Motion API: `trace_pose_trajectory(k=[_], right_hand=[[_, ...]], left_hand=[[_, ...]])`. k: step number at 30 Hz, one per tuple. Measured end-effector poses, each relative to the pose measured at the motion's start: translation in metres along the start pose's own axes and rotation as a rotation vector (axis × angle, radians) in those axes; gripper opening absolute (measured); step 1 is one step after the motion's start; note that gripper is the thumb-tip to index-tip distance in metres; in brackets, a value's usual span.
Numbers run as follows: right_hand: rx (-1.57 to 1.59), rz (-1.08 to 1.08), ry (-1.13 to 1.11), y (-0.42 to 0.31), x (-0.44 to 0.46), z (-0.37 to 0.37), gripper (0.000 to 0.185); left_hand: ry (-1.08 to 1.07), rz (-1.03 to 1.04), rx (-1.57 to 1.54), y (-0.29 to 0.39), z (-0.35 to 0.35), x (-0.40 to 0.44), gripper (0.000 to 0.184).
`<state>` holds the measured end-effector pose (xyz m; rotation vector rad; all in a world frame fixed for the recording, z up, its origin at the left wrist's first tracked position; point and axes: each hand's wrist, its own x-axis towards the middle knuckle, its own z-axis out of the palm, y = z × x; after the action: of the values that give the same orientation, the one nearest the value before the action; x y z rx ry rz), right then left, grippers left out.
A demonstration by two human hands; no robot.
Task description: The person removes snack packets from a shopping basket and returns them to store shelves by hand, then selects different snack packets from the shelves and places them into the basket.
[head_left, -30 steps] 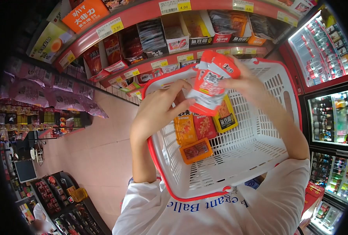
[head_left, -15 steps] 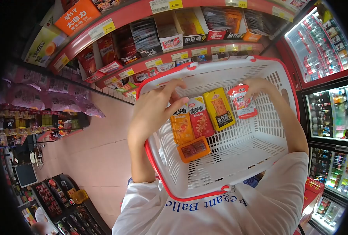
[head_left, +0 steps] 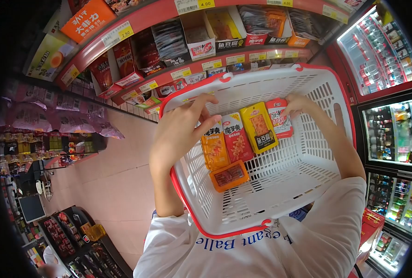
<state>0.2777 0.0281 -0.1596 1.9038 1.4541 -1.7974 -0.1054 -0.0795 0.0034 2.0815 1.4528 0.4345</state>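
A white basket with a red rim is in front of me. Inside, in a row, lie an orange packet, a red packet, a yellow packet and a red-and-white packet. A small orange packet lies below the first two. My right hand touches the red-and-white packet's upper right edge, fingertips on it. Over the basket's left side is my left hand, fingers apart and curved, its thumb near the top of the orange packet, holding nothing.
Shelves with boxed snacks and price tags curve across the top. Lit drink coolers line the right side. Purple bags hang at the left. A dark display rack and a partly visible person are at the lower left.
The red-and-white packet has gone from between my hands down into the basket, to the right of the yellow packet, and now lies upright beside it. My left hand has barely moved.
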Motion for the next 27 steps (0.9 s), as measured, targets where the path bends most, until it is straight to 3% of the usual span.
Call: trace_pose_trajectory(k=[7, 12, 15, 22, 27], right_hand=[[-0.079, -0.100, 0.163, -0.002, -0.004, 0.012, 0.046], [-0.461, -0.096, 0.269, -0.004, -0.001, 0.019, 0.041], [-0.486, 0.001, 0.181, -0.011, -0.001, 0.021, 0.043], [-0.396, -0.038, 0.190, -0.007, 0.000, 0.021, 0.039], [-0.631, -0.013, 0.230, -0.023, -0.015, 0.026, 0.043]], left_hand=[[0.001, 0.011, -0.007, -0.001, 0.000, 0.001, 0.032], [0.000, 0.004, -0.011, -0.002, 0.001, 0.001, 0.032], [0.014, 0.018, 0.006, -0.005, 0.002, 0.001, 0.032], [0.004, 0.003, 0.005, -0.004, 0.001, 0.001, 0.032], [0.007, 0.007, -0.002, -0.003, 0.000, 0.001, 0.033]])
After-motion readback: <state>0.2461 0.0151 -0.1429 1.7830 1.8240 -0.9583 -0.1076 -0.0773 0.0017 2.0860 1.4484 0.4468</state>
